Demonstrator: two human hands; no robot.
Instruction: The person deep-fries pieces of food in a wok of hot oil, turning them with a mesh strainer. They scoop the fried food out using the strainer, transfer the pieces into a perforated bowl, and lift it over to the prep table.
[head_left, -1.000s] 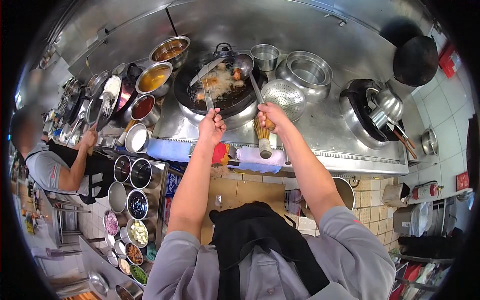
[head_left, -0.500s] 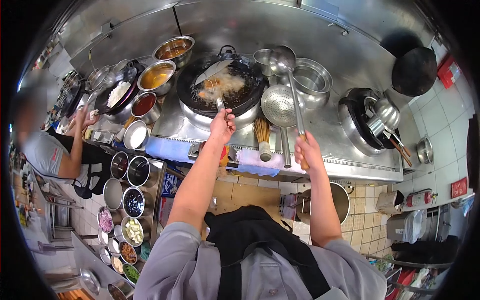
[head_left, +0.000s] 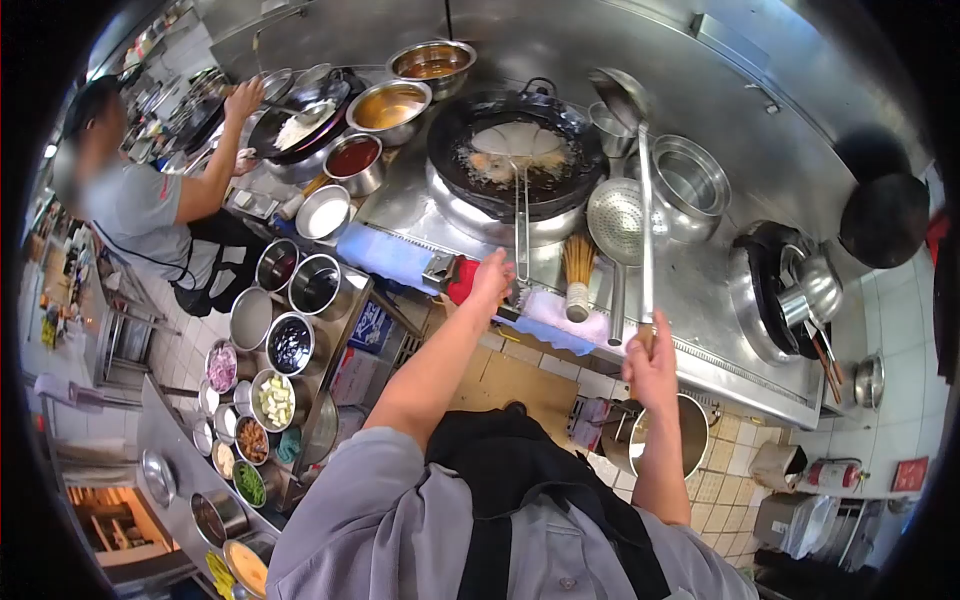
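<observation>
My right hand point(head_left: 652, 370) is closed around the wooden end of a long ladle point(head_left: 645, 230), whose bowl is raised above the back of the stove. My left hand point(head_left: 493, 277) is at the stove's front edge, beside a red item point(head_left: 462, 280), with its fingers apart and partly bent; no object shows in it. Just right of it is the handle end of a wire skimmer point(head_left: 521, 225). The skimmer's head lies over browned food in bubbling oil in the black wok point(head_left: 450, 180). A bamboo brush point(head_left: 578, 275) and a perforated strainer point(head_left: 616, 222) lie right of the wok.
Bowls of amber liquid point(head_left: 388, 106) and red sauce point(head_left: 354, 160) stand left of the wok. A co-worker point(head_left: 150, 205) works at another wok with white food point(head_left: 305, 123). Metal pots point(head_left: 692, 178) stand behind the strainer. Ingredient containers point(head_left: 275, 398) fill the lower left.
My left hand has let go of the skimmer and moved down to the stove's edge. My right hand has drawn the ladle out of the wok and back. The view has turned.
</observation>
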